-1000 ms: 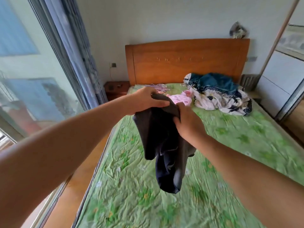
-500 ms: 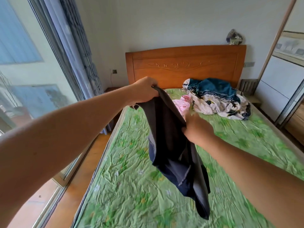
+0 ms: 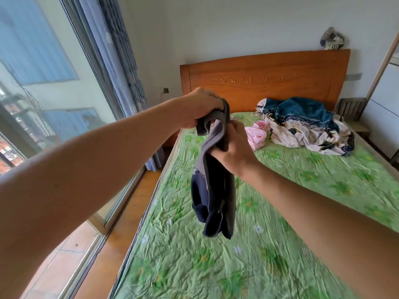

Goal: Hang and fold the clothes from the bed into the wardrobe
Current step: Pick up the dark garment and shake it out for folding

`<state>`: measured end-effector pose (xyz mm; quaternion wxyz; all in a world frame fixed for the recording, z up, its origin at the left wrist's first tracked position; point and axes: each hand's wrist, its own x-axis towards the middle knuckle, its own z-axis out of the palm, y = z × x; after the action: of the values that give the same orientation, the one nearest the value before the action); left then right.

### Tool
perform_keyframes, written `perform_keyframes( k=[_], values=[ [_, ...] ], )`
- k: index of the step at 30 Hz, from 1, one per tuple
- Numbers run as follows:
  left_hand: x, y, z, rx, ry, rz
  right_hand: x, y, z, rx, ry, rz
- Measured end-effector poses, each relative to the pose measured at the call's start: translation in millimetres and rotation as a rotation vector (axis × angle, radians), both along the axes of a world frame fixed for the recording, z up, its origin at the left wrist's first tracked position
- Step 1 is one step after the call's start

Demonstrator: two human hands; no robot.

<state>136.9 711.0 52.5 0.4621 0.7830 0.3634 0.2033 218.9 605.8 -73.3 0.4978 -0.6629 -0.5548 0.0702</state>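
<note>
A dark navy and grey garment [image 3: 212,197] hangs in the air above the bed [image 3: 280,212], which has a green flowered sheet. My left hand [image 3: 199,107] grips its top edge, and my right hand [image 3: 234,147] grips the cloth just below and to the right. The rest of the garment dangles bunched beneath both hands. Near the headboard lie a small pink garment [image 3: 257,134] and a heap of teal and cream floral clothes [image 3: 306,124].
A wooden headboard [image 3: 265,80] backs the bed. A big window [image 3: 43,87] with blue curtains [image 3: 121,57] runs along the left, above a strip of wooden floor [image 3: 121,234]. A wardrobe's sliding door [image 3: 384,93] stands at the right edge.
My hands have drawn closer together and the garment hangs shorter and more bunched than half a second ago. The view has swung left, so the bed sits further right.
</note>
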Motion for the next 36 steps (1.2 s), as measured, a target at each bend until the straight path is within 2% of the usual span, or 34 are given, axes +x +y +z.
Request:
perform_keyframes(
  k=[2, 4, 5, 8, 13, 17, 20, 22, 24, 26, 29, 33, 36],
  values=[
    [-9.1, 4.7, 2.1, 0.04, -0.026, 0.027, -4.5, 5.7, -1.4, -0.077, -0.069, -0.026],
    [-15.6, 11.8, 5.5, -0.062, -0.184, 0.102, -17.7, 8.8, -15.6, -0.181, -0.203, -0.067],
    [-18.7, 15.4, 7.5, -0.123, -0.273, 0.132, -26.8, 10.2, -25.1, -0.227, -0.209, -0.076],
    [-30.9, 26.7, 10.4, -0.179, -0.363, 0.155, -47.0, 21.5, -38.7, -0.226, 0.077, -0.066],
    [-69.1, 45.6, -6.9, -0.319, -0.238, 0.016, -43.4, 40.2, -3.8, -0.152, 0.266, -0.031],
    [-96.7, 43.6, -46.7, -0.106, 0.027, -0.124, -31.3, 55.6, 20.4, -0.216, 0.55, -0.069],
    [-110.1, 36.4, -77.9, -0.1, 0.175, -0.246, -23.7, 59.8, 33.7, -0.288, 0.704, -0.142],
    [-107.6, 28.4, -91.4, -0.06, 0.19, -0.284, -22.2, 61.3, 41.5, -0.282, 0.778, -0.09],
    [-97.0, 21.7, -96.3, 0.061, 0.086, -0.234, -21.5, 59.4, 50.2, -0.293, 0.814, -0.013],
    [-85.6, 19.8, -94.3, 0.181, 0.016, -0.19, -14.6, 57.6, 58.5, -0.287, 0.812, 0.034],
    [-76.4, 20.6, -90.3, 0.187, 0.027, -0.193, -1.3, 48.7, 62.8, -0.214, 0.802, 0.09],
    [-71.0, 19.2, -88.1, 0.152, -0.046, -0.143, -6.9, 11.1, 22.4, -0.225, 0.56, 0.118],
    [-69.0, 18.5, -81.2, 0.176, -0.11, -0.108, -17.3, -10.7, -31.2, -0.344, 0.306, 0.153]
  ],
)
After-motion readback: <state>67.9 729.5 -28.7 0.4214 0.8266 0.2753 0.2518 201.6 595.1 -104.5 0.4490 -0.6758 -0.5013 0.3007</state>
